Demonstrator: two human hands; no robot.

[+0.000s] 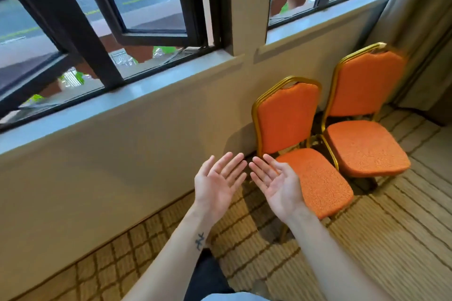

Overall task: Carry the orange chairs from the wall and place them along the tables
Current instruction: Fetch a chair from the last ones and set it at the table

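Note:
Two orange padded chairs with gold metal frames stand side by side against the beige wall under the windows. The nearer chair (288, 120) is at centre right, the farther chair (364, 146) to its right by the curtain. My left hand (216, 183) and my right hand (277, 182) are both held out palm up with straight fingers, holding nothing. My right hand hovers over the front left corner of the nearer chair's seat; my left hand is to the left of that chair, in front of the wall.
The beige wall (110, 173) with a grey sill (137, 98) and black-framed open windows (146, 32) runs along the left. A beige curtain (420, 19) hangs at the right corner. Patterned carpet (391, 239) covers the floor to the right and front.

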